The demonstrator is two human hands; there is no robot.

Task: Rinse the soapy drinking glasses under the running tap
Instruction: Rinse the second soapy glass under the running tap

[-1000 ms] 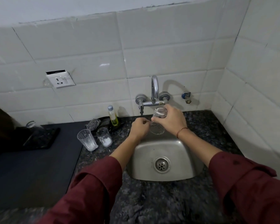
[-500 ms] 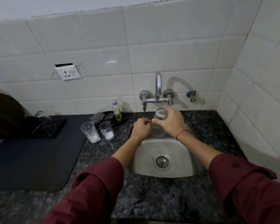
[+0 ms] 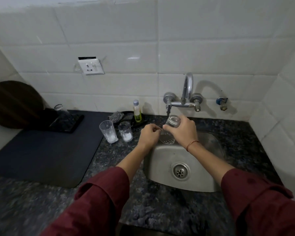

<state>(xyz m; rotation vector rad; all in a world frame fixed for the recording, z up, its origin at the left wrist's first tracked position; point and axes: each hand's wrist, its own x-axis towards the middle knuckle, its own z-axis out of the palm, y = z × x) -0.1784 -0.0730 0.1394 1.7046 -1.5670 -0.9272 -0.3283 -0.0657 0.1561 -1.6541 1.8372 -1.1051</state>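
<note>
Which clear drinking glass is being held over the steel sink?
The clear glass gripped by the right hand, below the chrome wall tap. The taller foamy glass and shorter foamy glass stand upright on the speckled granite counter.

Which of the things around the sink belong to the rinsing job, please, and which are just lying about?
In the job: glass gripped by the right hand, left hand beside it, tap, sink, taller soapy glass and shorter soapy glass on the counter.
Lying about: soap bottle, scrubber, wall socket, dark mat, jar on the black tray.
</note>
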